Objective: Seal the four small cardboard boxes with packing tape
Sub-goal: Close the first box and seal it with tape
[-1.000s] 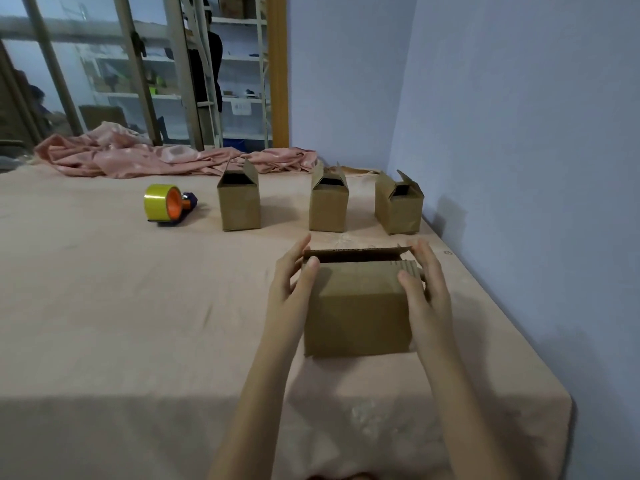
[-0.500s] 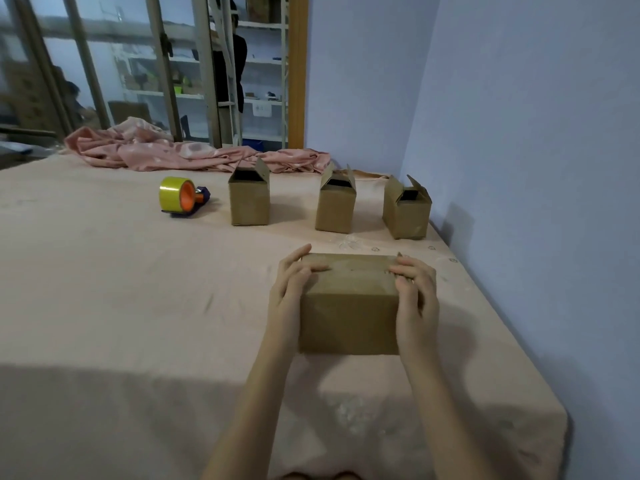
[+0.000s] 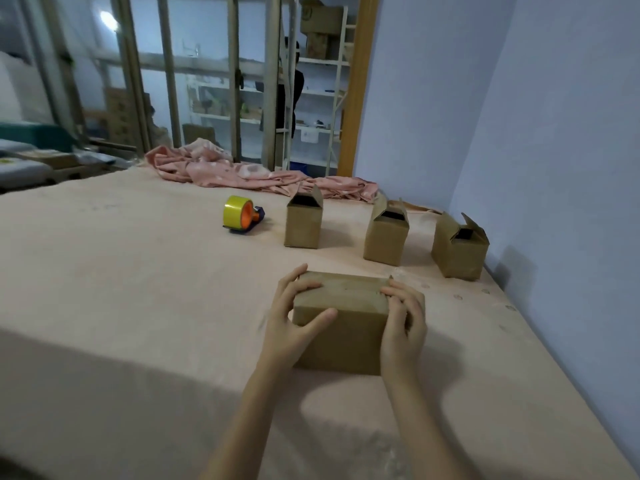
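— Where is the box that the person works on?

— The near box (image 3: 341,327) stands on the table (image 3: 138,289), close to the front edge and a little to the right. Its top flaps are folded down flat. The left hand (image 3: 289,322) grips its left end: the fingers (image 3: 304,289) are curled over the top and the thumb lies along the front face. The right hand (image 3: 403,323) grips the right end, with its fingers bent onto the top near the corner (the thumb I cannot see well).

— And the other boxes?

— Three stand in a row farther back, well apart from each other: the left open box (image 3: 302,223), the middle open box (image 3: 386,235) and the right open box (image 3: 459,247), which is near the blue wall (image 3: 554,168). All three have the flaps standing up.

— Is the tape near the hands?

— No. The tape dispenser (image 3: 240,215), with a yellow roll and an orange core, lies on the table to the left of the row, just beside the left open box, and no hand touches it. Behind it a pink cloth (image 3: 242,169) lies crumpled along the far edge.
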Motion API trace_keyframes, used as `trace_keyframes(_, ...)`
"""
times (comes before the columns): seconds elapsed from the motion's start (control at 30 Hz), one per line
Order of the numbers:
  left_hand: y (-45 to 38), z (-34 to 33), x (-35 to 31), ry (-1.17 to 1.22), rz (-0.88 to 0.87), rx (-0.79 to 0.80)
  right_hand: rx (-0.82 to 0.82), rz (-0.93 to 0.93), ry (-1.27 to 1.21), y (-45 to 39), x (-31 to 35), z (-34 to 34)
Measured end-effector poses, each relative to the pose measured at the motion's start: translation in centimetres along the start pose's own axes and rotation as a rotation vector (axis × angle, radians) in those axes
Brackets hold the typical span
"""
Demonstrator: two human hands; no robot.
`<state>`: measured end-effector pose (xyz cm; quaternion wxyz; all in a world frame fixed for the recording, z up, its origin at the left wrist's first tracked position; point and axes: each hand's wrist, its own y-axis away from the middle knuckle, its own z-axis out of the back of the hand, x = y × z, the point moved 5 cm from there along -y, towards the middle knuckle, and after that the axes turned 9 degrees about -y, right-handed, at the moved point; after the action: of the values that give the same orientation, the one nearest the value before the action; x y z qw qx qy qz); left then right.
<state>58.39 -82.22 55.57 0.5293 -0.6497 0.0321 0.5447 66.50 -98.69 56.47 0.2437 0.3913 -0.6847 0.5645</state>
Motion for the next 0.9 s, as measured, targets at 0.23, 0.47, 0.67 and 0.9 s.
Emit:
trace_keyframes(0.23, -2.3, 8.1, 3.3, -0.065, 0.03, -0.117, 0.116, -0.044, -0.079, 0.8, -2.2, -9.8)
trace_keyframes(0.47, -5.2, 14.6, 6.7, -0.115, 0.047, -0.176, 0.289, -0.358, -0.289, -0.6, -5.7, -17.4)
trace_keyframes(0.67, -6.1, 17.4, 8.3, -0.182, 0.035, -0.225, 0.51, -0.552, -0.214, -5.7, -10.6, -24.5)
trace_keyframes(0.9, -6.3, 18.2, 8.0, -0.235, 0.021, -0.271, 0.684, -0.555, 0.039, -8.9, -16.8, -33.3)
